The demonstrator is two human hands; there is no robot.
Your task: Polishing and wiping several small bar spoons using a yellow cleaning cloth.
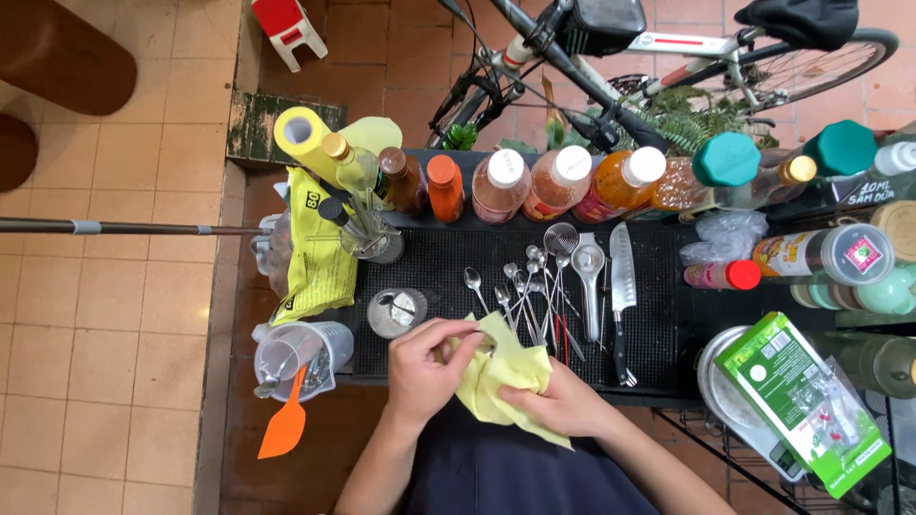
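Over black mat [658,334]: both hands [425,367] [563,401] clamped on yellow cloth [506,367], spoons [520,286] beside.

We saw a crumpled yellow plastic bag [313,257] with black print at the left end of the black mat. A flat green and white box [800,399] lay at the right, on a round metal tray [718,386]. A white label with a red picture [865,253] sat on a jar lid.

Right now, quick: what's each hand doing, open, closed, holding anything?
Left hand: closed, pinching a small item against the yellow cloth; the item can't be made out.
Right hand: closed, gripping the yellow cloth.
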